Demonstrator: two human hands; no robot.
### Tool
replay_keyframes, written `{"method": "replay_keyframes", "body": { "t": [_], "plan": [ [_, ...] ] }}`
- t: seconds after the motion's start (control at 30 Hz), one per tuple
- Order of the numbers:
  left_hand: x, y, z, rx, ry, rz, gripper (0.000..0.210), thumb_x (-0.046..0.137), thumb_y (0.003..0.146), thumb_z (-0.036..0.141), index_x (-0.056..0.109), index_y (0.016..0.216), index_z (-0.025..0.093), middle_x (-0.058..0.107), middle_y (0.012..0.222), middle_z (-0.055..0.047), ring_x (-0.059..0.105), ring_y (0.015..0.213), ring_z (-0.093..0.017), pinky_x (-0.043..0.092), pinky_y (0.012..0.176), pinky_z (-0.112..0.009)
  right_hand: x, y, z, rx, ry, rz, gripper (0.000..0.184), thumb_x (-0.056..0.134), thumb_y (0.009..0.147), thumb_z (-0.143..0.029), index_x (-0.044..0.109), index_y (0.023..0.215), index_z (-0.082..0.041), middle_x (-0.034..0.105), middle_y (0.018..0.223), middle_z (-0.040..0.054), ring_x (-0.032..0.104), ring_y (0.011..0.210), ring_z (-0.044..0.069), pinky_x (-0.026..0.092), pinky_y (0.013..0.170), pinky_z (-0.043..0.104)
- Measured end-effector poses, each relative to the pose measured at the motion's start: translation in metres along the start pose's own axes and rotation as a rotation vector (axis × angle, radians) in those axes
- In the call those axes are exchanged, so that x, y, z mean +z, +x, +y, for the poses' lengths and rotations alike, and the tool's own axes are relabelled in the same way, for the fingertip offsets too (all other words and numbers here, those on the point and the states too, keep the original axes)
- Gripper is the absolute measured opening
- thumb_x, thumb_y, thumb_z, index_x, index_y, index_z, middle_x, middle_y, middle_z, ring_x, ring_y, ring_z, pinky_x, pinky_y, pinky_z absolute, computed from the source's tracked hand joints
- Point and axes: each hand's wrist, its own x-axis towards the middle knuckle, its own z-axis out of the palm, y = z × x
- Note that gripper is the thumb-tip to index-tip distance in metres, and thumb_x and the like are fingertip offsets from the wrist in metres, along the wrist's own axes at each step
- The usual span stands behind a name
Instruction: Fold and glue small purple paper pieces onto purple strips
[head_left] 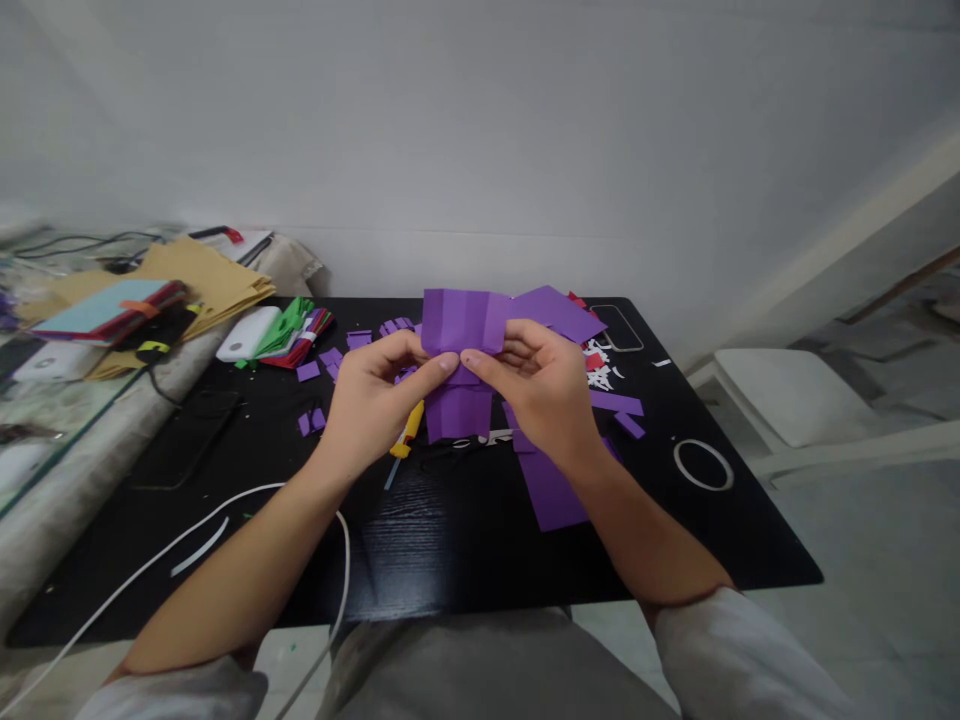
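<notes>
A creased sheet of purple paper (463, 318) is held up above the black table, with fold lines running across it. My left hand (382, 395) pinches its left side, thumb on the near face and fingers behind. From the other side my right hand (544, 385) grips it the same way, and the two thumb tips nearly meet at the middle. The lower part of the paper (459, 412) hangs below the thumbs. Beneath the hands lie a yellow-handled tool (409, 432) and a pair of scissors, partly hidden, with pale metal showing (495, 437).
Purple sheets (551, 490) and cut strips (616, 402) lie on the black table (420, 560). White and red scraps (598, 365) are at the right, folded coloured papers (296, 335) at the left. A white cable (225, 505) crosses the front left. A white chair (795, 395) stands at right.
</notes>
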Motion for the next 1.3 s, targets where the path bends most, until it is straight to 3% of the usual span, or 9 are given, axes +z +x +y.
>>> {"method": "replay_keyframes", "body": {
  "t": [0.57,0.67,0.83,1.03,1.2,1.3],
  "plan": [
    [0.002,-0.001,-0.004,0.008,-0.054,0.045,0.024,0.086,0.081,0.034,0.070,0.070,0.019,0.068,0.068,0.002,0.057,0.061,-0.011,0.049,0.062,-0.025,0.000,-0.001,-0.002,0.032,0.067,0.033,0.033,0.092,0.076,-0.039,0.079,0.098,-0.020,0.083,0.094,0.0049,0.079,0.090,0.021,0.067,0.091,0.040],
    [0.000,0.000,-0.005,0.004,-0.054,0.041,0.025,0.086,0.080,0.035,0.070,0.069,0.019,0.069,0.069,0.002,0.059,0.064,-0.011,0.050,0.064,-0.025,-0.001,-0.001,-0.001,0.027,0.058,0.027,0.032,0.092,0.076,-0.039,0.079,0.099,-0.020,0.083,0.094,0.0046,0.079,0.090,0.021,0.067,0.090,0.039],
    [-0.001,0.000,-0.004,0.030,-0.050,-0.012,0.016,0.086,0.082,0.032,0.078,0.086,0.019,0.077,0.087,-0.002,0.068,0.081,-0.016,0.055,0.077,-0.028,-0.002,0.000,0.000,0.017,0.048,-0.017,0.031,0.091,0.077,-0.037,0.078,0.100,-0.021,0.083,0.095,0.0042,0.079,0.092,0.022,0.066,0.089,0.038],
    [0.000,-0.001,-0.005,0.004,-0.098,0.051,0.017,0.087,0.080,0.031,0.077,0.081,0.018,0.077,0.086,-0.003,0.068,0.079,-0.016,0.056,0.078,-0.029,-0.008,0.002,-0.002,0.025,-0.027,-0.024,0.031,0.085,0.083,-0.040,0.077,0.105,-0.020,0.081,0.086,0.0030,0.078,0.083,0.021,0.067,0.084,0.041],
    [0.002,0.000,-0.005,-0.031,-0.143,0.069,0.019,0.088,0.079,0.033,0.077,0.080,0.018,0.076,0.085,-0.003,0.067,0.078,-0.015,0.055,0.077,-0.027,-0.008,0.001,-0.004,0.002,-0.015,-0.056,0.028,0.078,0.089,-0.038,0.075,0.111,-0.021,0.082,0.097,0.0054,0.079,0.093,0.022,0.066,0.091,0.043],
    [0.003,-0.001,-0.005,-0.045,-0.146,0.064,0.021,0.088,0.079,0.035,0.076,0.079,0.018,0.075,0.083,-0.002,0.067,0.076,-0.015,0.055,0.074,-0.027,-0.005,0.000,-0.003,0.015,0.016,-0.070,0.039,0.085,0.083,-0.039,0.071,0.116,-0.022,0.082,0.106,0.0064,0.078,0.101,0.024,0.065,0.097,0.043]
  ]
}}
